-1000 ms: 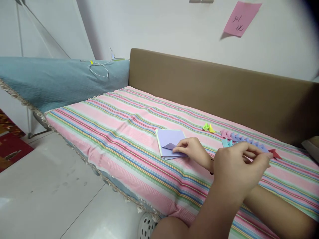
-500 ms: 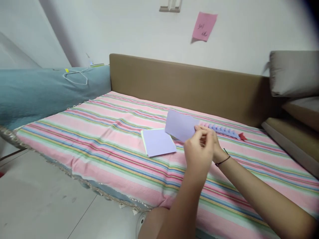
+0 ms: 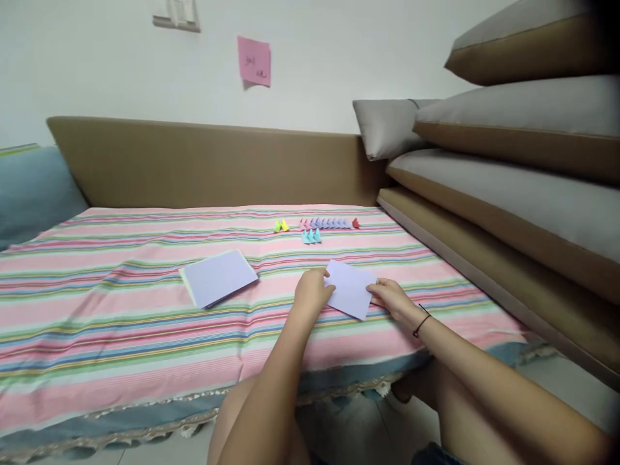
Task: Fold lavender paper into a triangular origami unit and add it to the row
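A lilac paper sheet (image 3: pixel 349 289) lies on the striped cloth (image 3: pixel 121 310) in front of me. My left hand (image 3: pixel 312 290) pinches its left edge and my right hand (image 3: pixel 394 298), a dark band at its wrist, grips its right edge. To the left lies a stack of lilac paper (image 3: pixel 220 278). Farther back a row of folded paper pieces (image 3: pixel 329 223), pink, lilac and one red, lies in a line. Two or three cyan folded pieces (image 3: pixel 310 237) sit just in front of the row, and yellow-green pieces (image 3: pixel 281 226) to its left.
A brown backrest (image 3: pixel 203 161) runs along the far edge of the cloth. Grey and brown cushions (image 3: pixel 508 168) are stacked on the right. A pink note (image 3: pixel 254 60) and a switch plate (image 3: pixel 177 14) are on the wall. A blue-grey cloth (image 3: pixel 29 194) lies at far left.
My left hand took a lilac sheet off the stack, both hands held it in the air, and it now rests on the cloth to the right of the stack. My view has swung right.
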The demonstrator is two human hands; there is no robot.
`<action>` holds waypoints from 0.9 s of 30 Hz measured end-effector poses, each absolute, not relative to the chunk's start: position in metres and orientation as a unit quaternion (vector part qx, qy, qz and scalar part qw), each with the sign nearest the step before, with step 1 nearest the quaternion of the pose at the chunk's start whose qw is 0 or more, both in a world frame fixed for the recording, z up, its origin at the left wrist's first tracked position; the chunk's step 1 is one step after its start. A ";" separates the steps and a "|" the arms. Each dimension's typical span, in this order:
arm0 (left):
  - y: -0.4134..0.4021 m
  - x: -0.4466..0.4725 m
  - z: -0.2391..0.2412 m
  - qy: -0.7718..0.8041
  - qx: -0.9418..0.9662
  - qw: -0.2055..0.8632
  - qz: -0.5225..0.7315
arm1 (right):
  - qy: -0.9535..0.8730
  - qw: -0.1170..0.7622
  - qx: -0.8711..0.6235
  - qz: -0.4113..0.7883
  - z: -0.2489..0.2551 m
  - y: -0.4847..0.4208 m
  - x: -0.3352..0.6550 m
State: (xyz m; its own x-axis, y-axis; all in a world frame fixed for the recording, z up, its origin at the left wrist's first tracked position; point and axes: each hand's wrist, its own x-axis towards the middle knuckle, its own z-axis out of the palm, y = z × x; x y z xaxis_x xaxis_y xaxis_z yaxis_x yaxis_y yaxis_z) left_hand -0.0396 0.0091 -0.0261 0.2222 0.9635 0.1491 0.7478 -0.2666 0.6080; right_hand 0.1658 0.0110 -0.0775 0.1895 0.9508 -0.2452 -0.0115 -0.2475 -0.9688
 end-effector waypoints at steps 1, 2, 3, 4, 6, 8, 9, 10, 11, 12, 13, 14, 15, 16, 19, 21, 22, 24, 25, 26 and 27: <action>0.009 -0.033 -0.031 0.549 0.774 0.205 0.239 | -0.381 0.479 -0.615 0.497 -0.077 0.007 0.172; 0.009 -0.028 -0.035 0.528 0.795 0.204 0.220 | -0.377 0.482 -0.621 0.490 -0.076 0.004 0.178; 0.009 -0.023 -0.040 0.505 0.815 0.205 0.199 | -0.375 0.484 -0.626 0.483 -0.074 0.001 0.183; 0.009 -0.019 -0.045 0.483 0.832 0.208 0.178 | -0.376 0.484 -0.629 0.478 -0.074 -0.002 0.187; 0.010 -0.013 -0.053 0.444 0.860 0.213 0.136 | -0.386 0.481 -0.631 0.470 -0.073 -0.007 0.193; 0.012 -0.011 -0.060 0.397 0.891 0.198 0.093 | -0.406 0.478 -0.627 0.463 -0.074 -0.011 0.198; 0.013 -0.010 -0.063 0.379 0.903 0.187 0.079 | -0.417 0.476 -0.623 0.459 -0.075 -0.013 0.199; 0.013 -0.011 -0.065 0.368 0.910 0.176 0.078 | -0.428 0.475 -0.619 0.456 -0.077 -0.014 0.200; 0.013 -0.012 -0.067 0.362 0.913 0.170 0.083 | -0.437 0.474 -0.616 0.453 -0.078 -0.015 0.201; 0.012 -0.013 -0.069 0.362 0.913 0.167 0.090 | -0.446 0.472 -0.612 0.451 -0.079 -0.015 0.202; 0.011 -0.015 -0.070 0.364 0.912 0.165 0.096 | -0.455 0.470 -0.608 0.450 -0.079 -0.016 0.203; 0.008 -0.017 -0.071 0.366 0.910 0.161 0.106 | -0.465 0.466 -0.603 0.451 -0.080 -0.016 0.204; 0.004 -0.018 -0.072 0.370 0.908 0.156 0.117 | -0.476 0.461 -0.597 0.452 -0.080 -0.016 0.205; -0.001 -0.019 -0.074 0.375 0.906 0.150 0.128 | -0.490 0.454 -0.589 0.455 -0.079 -0.017 0.206; -0.019 -0.019 -0.076 0.398 0.893 0.132 0.163 | -0.540 0.416 -0.571 0.457 -0.079 -0.019 0.210; -0.031 -0.018 -0.077 0.414 0.883 0.124 0.182 | -0.582 0.386 -0.562 0.442 -0.078 -0.023 0.212; -0.037 -0.018 -0.077 0.422 0.878 0.122 0.190 | -0.606 0.372 -0.558 0.428 -0.077 -0.025 0.213; -0.047 -0.019 -0.076 0.438 0.868 0.121 0.203 | -0.653 0.349 -0.548 0.388 -0.075 -0.030 0.214; -0.051 -0.020 -0.076 0.445 0.863 0.122 0.207 | -0.675 0.340 -0.543 0.365 -0.073 -0.033 0.215; -0.054 -0.021 -0.075 0.452 0.858 0.124 0.210 | -0.695 0.331 -0.538 0.344 -0.071 -0.035 0.214; -0.057 -0.022 -0.074 0.458 0.854 0.127 0.211 | -0.713 0.320 -0.532 0.326 -0.069 -0.037 0.214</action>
State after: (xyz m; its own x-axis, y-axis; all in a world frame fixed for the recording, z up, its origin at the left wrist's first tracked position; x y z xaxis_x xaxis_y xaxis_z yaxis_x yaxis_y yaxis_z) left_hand -0.0219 -0.0572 -0.0739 0.4918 0.8354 0.2454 0.7282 -0.5492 0.4100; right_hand 0.2135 -0.0369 -0.0687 -0.2292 0.9671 0.1103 0.5498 0.2221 -0.8052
